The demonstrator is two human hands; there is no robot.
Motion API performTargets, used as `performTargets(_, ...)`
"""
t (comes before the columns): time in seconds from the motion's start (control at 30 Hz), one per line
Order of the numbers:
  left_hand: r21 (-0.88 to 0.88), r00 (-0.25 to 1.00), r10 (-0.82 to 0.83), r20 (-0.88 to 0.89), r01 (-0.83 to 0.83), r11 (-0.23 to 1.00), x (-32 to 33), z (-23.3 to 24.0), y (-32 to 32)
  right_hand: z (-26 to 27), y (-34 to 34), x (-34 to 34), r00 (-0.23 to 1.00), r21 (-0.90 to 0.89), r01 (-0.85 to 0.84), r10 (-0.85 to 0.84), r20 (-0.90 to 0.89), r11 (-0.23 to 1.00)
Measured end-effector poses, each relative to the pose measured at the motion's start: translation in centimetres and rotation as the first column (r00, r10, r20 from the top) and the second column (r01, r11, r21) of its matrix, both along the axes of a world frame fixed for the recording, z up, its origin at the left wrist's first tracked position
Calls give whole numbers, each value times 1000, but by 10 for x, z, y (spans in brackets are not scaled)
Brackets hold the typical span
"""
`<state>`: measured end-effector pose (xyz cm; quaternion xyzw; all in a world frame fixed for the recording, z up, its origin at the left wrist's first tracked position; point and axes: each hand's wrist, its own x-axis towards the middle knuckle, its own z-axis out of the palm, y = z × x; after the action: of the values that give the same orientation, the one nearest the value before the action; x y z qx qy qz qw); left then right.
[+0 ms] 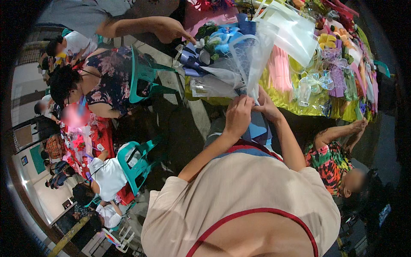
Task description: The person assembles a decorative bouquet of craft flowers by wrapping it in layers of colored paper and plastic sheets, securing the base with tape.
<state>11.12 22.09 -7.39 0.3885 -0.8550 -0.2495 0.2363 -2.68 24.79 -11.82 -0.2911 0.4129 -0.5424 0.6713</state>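
Note:
Both hands meet at the narrow gathered lower part of a wrapped bouquet [239, 69], with blue and white flowers, green leaves, dark blue paper and translucent white wrap. My left hand [239, 117] appears on the left side of the picture's pair; which arm is which follows from the body's view. Its fingers pinch the wrap's gathered base. My right hand [269, 107] closes on the same base from the right, its fingertips partly hidden by the wrap. Blue paper [257, 128] extends below the hands.
A yellow-covered table [282, 101] bears pink sticks, ribbon flowers and clear wrap sheets [293, 33]. Another person's hand [168, 30] points at the bouquet from the upper left. Green plastic chairs [136, 78] and seated people are on the left; a person in a floral top [330, 163] is at right.

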Motion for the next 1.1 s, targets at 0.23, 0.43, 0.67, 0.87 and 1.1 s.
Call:
performTargets(0.23, -210, 989, -141, 51, 148, 966, 5, 11, 4, -8, 14, -4, 992, 85, 62, -71, 106, 994)
performTargets(0.43, -170, 976, -185, 118, 203, 964, 8, 14, 1, -18, 13, -4, 994, 51, 52, -56, 91, 997)
performTargets(0.67, -224, 964, -193, 182, 232, 947, 10, 20, -1, -15, 15, 1, 990, 64, 85, -92, 108, 994)
performTargets(0.87, -246, 967, -210, 145, 241, 939, 10, 19, -2, -15, 18, 3, 985, 47, 122, -126, 115, 991)
performTargets(1.1, -258, 961, -242, 133, 270, 928, 11, 19, -3, -9, 18, 4, 989, 64, 116, -121, 84, 991)
